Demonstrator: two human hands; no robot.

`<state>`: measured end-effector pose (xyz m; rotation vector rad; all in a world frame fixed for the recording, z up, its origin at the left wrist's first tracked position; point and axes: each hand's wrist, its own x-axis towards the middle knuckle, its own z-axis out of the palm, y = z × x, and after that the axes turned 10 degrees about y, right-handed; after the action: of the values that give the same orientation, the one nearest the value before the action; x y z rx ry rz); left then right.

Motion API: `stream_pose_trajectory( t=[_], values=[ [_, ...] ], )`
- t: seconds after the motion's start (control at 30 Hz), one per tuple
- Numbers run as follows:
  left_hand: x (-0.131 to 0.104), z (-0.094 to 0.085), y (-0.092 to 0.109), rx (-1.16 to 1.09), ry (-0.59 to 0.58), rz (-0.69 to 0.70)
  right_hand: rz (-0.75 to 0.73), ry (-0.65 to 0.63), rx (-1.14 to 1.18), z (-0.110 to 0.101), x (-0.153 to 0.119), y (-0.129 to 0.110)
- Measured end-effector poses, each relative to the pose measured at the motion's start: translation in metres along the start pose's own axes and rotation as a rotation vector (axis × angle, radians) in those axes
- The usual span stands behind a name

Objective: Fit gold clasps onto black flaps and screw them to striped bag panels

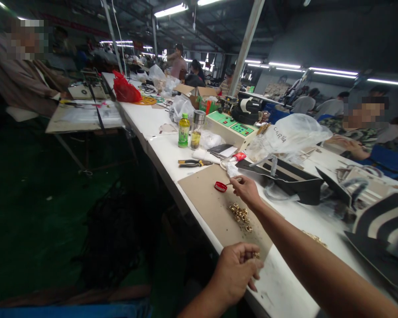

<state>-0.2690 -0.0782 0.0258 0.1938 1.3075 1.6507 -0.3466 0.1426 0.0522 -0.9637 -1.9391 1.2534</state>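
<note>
My right hand [247, 190] is closed in a pinch round a thin stick-like tool [239, 179]. Its tip points at a small red cap [220, 187] on a brown cardboard sheet [205, 194]; whether the two touch is hard to see. Nearer to me, my left hand [234, 269] pinches a small gold metal fitting [256, 255] between thumb and fingers, over the near end of the cardboard. Between the hands lies a pile of similar gold fittings [240, 213], with dark specks scattered around them.
Yellow-and-black pliers [194, 163], a green drink bottle [183, 131] and a glass jar [196, 130] stand or lie beyond the cardboard. A machine with green panels [232, 126] is behind them. Black-and-white bag pieces [285, 179] fill the right side. Other people sit around.
</note>
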Motion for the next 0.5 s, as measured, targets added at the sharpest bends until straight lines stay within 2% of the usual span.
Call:
stream_pose_trajectory(
  t=[0.13, 0.27, 0.37, 0.5],
  values=[
    [0.003, 0.002, -0.003, 0.110, -0.028, -0.025, 0.159, 0.075, 0.171, -0.004, -0.003, 0.000],
    [0.010, 0.014, 0.000, 0.183, -0.034, 0.016, 0.349, 0.048, 0.379, -0.021, -0.008, 0.000],
    [0.016, 0.023, 0.007, 0.251, -0.051, 0.059, 0.448, -0.005, 0.492, -0.050, -0.017, -0.007],
    [0.025, 0.031, 0.010, 0.347, -0.002, 0.174, 0.481, -0.082, 0.586, -0.107, -0.040, -0.008]
  ],
)
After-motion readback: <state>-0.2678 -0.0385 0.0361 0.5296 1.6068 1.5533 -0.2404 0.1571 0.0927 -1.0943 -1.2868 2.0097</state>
